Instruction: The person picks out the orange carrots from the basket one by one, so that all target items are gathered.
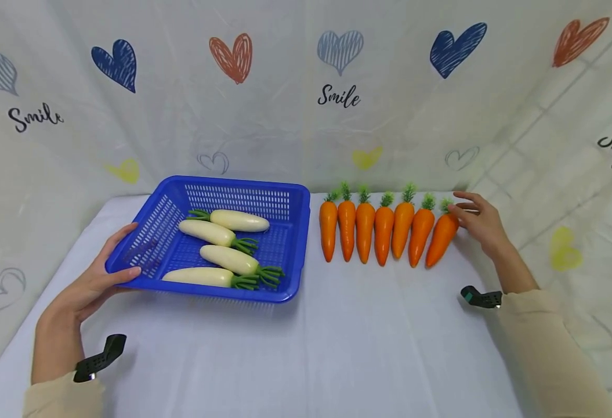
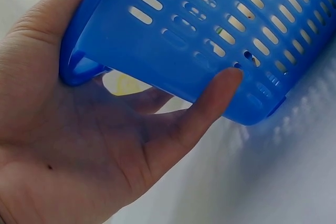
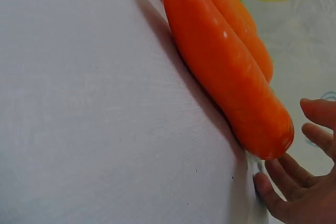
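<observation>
My left hand (image 1: 94, 278) grips the near left corner of a blue plastic basket (image 1: 301, 244), thumb on the rim, fingers against the slotted wall (image 2: 152, 51). The basket's near side appears slightly raised from the table. Inside lie several white radishes (image 1: 235, 259) with green stems. To the basket's right, several orange carrots (image 1: 384, 232) with leafy green tops lie side by side in a row. At the row's right end my right hand (image 1: 480, 223) is by the top of a tilted carrot (image 1: 441, 241). In the right wrist view its fingers (image 3: 289, 179) are spread near that carrot's thick end.
A white cloth (image 1: 368, 337) covers the table. Behind it hangs a pale curtain (image 1: 279, 128) printed with hearts and the word Smile, and it continues along the right side. Each wrist wears a small black camera mount (image 1: 99, 360).
</observation>
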`<state>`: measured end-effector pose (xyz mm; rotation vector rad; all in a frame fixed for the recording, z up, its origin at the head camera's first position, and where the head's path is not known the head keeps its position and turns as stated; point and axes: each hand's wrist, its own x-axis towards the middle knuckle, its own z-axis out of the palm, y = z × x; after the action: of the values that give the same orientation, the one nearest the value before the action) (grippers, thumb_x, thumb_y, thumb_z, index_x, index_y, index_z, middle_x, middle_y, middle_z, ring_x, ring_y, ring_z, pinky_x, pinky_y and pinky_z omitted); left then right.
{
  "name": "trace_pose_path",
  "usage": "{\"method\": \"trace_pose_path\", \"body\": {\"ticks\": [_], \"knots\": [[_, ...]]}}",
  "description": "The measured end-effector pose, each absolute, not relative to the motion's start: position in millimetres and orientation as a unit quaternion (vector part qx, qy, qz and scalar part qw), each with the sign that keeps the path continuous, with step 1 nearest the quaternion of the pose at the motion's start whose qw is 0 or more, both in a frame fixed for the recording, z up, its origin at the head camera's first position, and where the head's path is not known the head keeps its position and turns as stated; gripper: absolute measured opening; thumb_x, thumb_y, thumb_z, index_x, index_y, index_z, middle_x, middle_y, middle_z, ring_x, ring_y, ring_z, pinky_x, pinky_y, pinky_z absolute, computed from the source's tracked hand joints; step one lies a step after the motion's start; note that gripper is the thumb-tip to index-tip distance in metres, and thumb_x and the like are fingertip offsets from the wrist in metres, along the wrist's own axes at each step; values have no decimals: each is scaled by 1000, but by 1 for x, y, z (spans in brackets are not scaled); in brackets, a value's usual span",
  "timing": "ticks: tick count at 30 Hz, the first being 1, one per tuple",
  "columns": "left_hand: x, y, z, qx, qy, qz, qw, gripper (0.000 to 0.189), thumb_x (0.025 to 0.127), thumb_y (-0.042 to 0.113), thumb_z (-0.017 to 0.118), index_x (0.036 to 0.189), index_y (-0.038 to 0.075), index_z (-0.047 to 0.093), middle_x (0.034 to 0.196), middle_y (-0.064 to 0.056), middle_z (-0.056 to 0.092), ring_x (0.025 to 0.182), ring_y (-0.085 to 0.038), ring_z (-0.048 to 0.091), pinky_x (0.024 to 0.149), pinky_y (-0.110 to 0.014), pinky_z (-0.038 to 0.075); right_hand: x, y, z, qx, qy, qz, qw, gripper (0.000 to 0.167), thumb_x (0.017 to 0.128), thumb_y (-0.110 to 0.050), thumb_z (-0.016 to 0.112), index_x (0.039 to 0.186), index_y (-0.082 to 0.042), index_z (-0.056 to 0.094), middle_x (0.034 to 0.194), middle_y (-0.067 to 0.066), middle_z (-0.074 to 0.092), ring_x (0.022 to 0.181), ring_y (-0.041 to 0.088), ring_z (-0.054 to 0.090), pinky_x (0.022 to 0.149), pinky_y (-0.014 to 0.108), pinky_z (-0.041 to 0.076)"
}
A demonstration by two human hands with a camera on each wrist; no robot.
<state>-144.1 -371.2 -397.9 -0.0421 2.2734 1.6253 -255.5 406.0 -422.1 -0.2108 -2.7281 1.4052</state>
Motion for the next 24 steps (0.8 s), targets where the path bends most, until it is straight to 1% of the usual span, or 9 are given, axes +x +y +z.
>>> {"method": "trace_pose_path", "body": {"ticks": [2, 4, 7, 8, 11, 13, 15, 18, 24], "knots": [[-144, -372, -397, -10, 803, 571, 173, 90, 103, 27, 60, 157, 63, -1, 165, -21, 2, 135, -36, 37, 88, -30, 57, -256, 405, -420, -70, -893, 442, 40, 66, 104, -47, 57, 158, -11, 42, 148, 25, 47, 103, 0, 53, 74, 0, 47], [-144, -373, -397, -7, 804, 568, 175, 91, 103, 27, 60, 158, 63, -2, 166, -21, 2, 135, -36, 38, 88, -30, 57, -257, 403, -417, -74, -898, 431, 47, 66, 104, -47, 58, 157, -10, 43, 151, 27, 47, 114, 16, 56, 75, 2, 44], [-145, -373, -395, -3, 809, 560, 178, 91, 103, 28, 60, 158, 62, -4, 167, -23, 2, 136, -37, 38, 88, -29, 57, -256, 401, -413, -72, -907, 411, 53, 66, 104, -48, 57, 156, -9, 45, 152, 30, 47, 131, 39, 50, 76, 6, 40], [-145, -374, -395, -2, 813, 554, 178, 91, 103, 29, 60, 158, 62, -5, 167, -23, 2, 137, -39, 38, 88, -29, 57, -256, 401, -412, -70, -909, 407, 54, 66, 104, -48, 57, 156, -9, 45, 152, 30, 47, 135, 43, 47, 77, 8, 39], [-145, -375, -393, 3, 827, 532, 181, 93, 103, 31, 60, 158, 61, -8, 169, -26, 1, 139, -47, 37, 91, -33, 56, -255, 400, -408, -60, -915, 396, 55, 66, 104, -48, 57, 155, -9, 45, 153, 30, 47, 139, 47, 45, 80, 14, 41], [-145, -375, -391, 5, 838, 515, 182, 94, 102, 32, 61, 158, 60, -10, 170, -28, -3, 142, -54, 32, 100, -47, 55, -254, 398, -405, -51, -921, 383, 55, 66, 104, -48, 57, 156, -9, 44, 154, 29, 46, 140, 48, 45, 88, 26, 49], [-145, -375, -388, 8, 845, 503, 182, 96, 102, 33, 62, 159, 59, -10, 171, -29, -7, 144, -58, 25, 108, -64, 47, -253, 395, -402, -44, -924, 375, 56, 68, 104, -48, 58, 157, -10, 43, 156, 30, 45, 141, 50, 45, 98, 44, 54], [-144, -376, -387, 8, 852, 490, 181, 95, 102, 35, 62, 159, 58, -10, 172, -28, -13, 147, -61, 14, 109, -84, 26, -251, 389, -397, -43, -931, 359, 47, 72, 104, -51, 56, 160, -10, 38, 159, 32, 39, 142, 54, 40, 107, 69, 46], [-146, -375, -381, -1, 864, 473, 175, 89, 104, 38, 60, 162, 54, -5, 173, -27, -10, 151, -60, 8, 110, -86, 18, -247, 368, -385, -29, -943, 329, 31, 81, 102, -53, 58, 164, -10, 29, 163, 35, 29, 144, 57, 34, 109, 75, 39]]}}
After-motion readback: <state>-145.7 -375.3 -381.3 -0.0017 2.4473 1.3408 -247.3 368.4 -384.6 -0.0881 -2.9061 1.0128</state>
